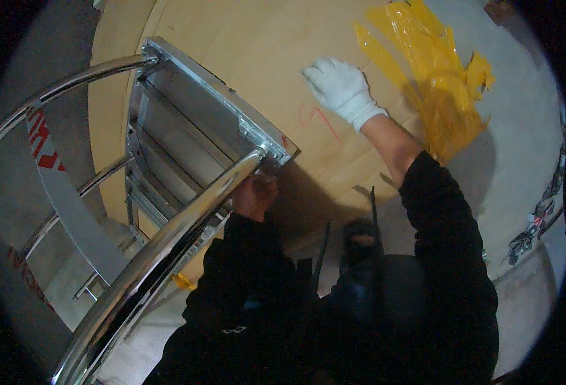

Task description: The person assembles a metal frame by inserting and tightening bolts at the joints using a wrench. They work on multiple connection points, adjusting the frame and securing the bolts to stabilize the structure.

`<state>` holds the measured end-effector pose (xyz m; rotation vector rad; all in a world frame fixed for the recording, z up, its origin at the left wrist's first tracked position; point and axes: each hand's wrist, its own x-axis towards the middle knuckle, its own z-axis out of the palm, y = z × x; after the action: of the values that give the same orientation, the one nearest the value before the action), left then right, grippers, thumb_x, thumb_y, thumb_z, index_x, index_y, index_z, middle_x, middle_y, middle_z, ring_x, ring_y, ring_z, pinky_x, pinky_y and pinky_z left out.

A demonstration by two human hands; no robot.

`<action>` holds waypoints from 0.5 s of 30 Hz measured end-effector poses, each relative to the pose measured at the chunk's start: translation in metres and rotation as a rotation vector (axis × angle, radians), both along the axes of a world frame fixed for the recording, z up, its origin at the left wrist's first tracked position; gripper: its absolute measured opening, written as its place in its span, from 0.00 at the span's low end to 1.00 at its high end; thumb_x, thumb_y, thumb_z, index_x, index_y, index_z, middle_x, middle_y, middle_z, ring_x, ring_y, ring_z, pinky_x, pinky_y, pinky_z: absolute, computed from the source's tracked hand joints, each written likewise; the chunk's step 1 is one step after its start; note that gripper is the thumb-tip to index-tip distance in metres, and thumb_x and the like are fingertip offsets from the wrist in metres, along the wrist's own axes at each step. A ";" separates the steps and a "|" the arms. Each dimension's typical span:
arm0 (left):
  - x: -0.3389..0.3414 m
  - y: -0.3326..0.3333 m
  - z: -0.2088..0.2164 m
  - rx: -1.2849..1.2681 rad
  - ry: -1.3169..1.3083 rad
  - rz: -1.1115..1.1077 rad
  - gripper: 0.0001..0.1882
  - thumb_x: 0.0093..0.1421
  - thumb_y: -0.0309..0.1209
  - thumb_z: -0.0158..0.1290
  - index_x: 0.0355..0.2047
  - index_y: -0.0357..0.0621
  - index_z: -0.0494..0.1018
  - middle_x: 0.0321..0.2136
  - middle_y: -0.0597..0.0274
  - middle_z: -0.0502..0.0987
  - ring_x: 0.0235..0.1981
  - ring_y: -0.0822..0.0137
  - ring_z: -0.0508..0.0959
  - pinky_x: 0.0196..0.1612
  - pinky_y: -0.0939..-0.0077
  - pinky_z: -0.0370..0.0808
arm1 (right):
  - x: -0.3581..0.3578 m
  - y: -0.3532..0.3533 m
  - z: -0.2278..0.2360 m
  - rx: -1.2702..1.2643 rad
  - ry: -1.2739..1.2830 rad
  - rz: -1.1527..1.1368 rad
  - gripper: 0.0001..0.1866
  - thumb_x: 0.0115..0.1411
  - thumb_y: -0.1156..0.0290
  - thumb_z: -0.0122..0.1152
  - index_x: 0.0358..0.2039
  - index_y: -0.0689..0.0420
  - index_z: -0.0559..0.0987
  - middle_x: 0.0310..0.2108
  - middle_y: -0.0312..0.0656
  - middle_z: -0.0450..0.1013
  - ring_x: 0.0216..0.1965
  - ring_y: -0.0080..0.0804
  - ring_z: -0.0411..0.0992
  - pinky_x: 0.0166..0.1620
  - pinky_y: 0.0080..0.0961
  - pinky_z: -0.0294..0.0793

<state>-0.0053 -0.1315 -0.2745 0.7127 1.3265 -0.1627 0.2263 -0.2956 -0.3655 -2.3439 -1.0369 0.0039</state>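
Note:
My left hand [255, 194] is bare and sits just under the near corner of a metal frame [222, 90], beside a thick chrome tube [186, 228]. Its fingers look curled against the frame, partly hidden by the tube. Over the cardboard sheet [218, 29], my right hand [339, 88] wears a white glove. The gloved fingers are bent and close together; whatever they may hold is out of sight. A red mark is drawn on the cardboard near that wrist.
Crumpled yellow tape [446, 83] lies along the cardboard's right side. Curved chrome rails [71, 80] and a grey strip with red print [71, 199] fill the left. Dark, crumpled material [530, 234] runs along the right edge of the grey floor.

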 end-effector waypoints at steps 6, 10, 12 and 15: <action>-0.045 0.033 0.021 0.840 0.293 -1.018 0.24 0.57 0.50 0.49 0.35 0.38 0.74 0.26 0.57 0.77 0.28 0.62 0.77 0.34 0.70 0.74 | -0.001 0.000 0.003 -0.014 -0.008 -0.013 0.04 0.51 0.66 0.53 0.28 0.48 0.73 0.27 0.39 0.69 0.30 0.38 0.72 0.30 0.34 0.73; -0.018 0.029 0.036 0.827 0.507 -1.193 0.28 0.54 0.55 0.50 0.36 0.40 0.76 0.33 0.52 0.78 0.32 0.63 0.77 0.41 0.67 0.73 | -0.001 0.001 0.001 0.076 -0.038 -0.014 0.03 0.50 0.66 0.53 0.26 0.49 0.73 0.26 0.39 0.69 0.29 0.38 0.72 0.29 0.35 0.74; -0.030 0.032 0.027 0.928 0.547 -1.274 0.28 0.56 0.56 0.47 0.48 0.49 0.70 0.44 0.53 0.72 0.45 0.56 0.71 0.52 0.62 0.64 | -0.001 0.001 0.000 0.076 -0.048 -0.020 0.03 0.50 0.66 0.53 0.26 0.49 0.73 0.26 0.39 0.69 0.29 0.38 0.72 0.29 0.35 0.74; -0.055 0.043 0.005 0.896 0.526 -1.242 0.30 0.57 0.57 0.45 0.54 0.53 0.67 0.54 0.53 0.65 0.56 0.53 0.63 0.60 0.59 0.55 | -0.001 0.000 0.004 -0.001 -0.001 -0.004 0.06 0.52 0.65 0.53 0.31 0.48 0.74 0.28 0.38 0.69 0.31 0.38 0.71 0.31 0.33 0.73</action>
<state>-0.0598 -0.0889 -0.2695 2.3360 1.2255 -0.8133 0.2257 -0.2952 -0.3611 -2.3465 -1.0334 0.0013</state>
